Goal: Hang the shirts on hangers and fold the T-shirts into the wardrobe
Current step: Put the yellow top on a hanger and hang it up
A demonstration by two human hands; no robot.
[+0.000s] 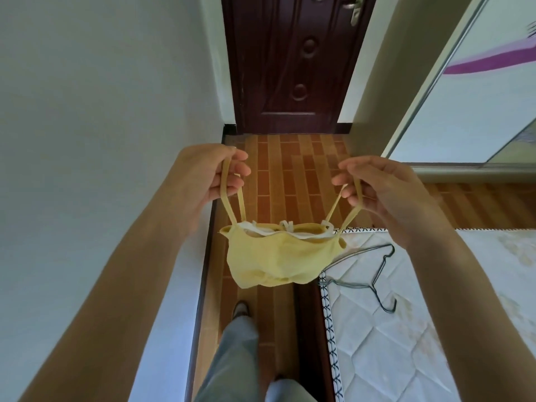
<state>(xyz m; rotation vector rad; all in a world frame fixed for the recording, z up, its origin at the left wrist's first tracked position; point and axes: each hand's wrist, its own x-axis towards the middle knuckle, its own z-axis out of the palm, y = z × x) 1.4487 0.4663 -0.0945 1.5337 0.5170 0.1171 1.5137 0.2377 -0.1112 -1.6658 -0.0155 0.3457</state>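
Holding the small yellow strappy top up, both hands pinch its straps. We should keep them apart and level for the thin wire hanger on the bed.

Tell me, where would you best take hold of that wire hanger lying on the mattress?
Grip the wire hanger by the neck just below its hook, coming down from above. It lies flat on the mattress, so only the top is reachable, and the thin wire needs a fingertip pinch. Both hands are busy holding the yellow top.
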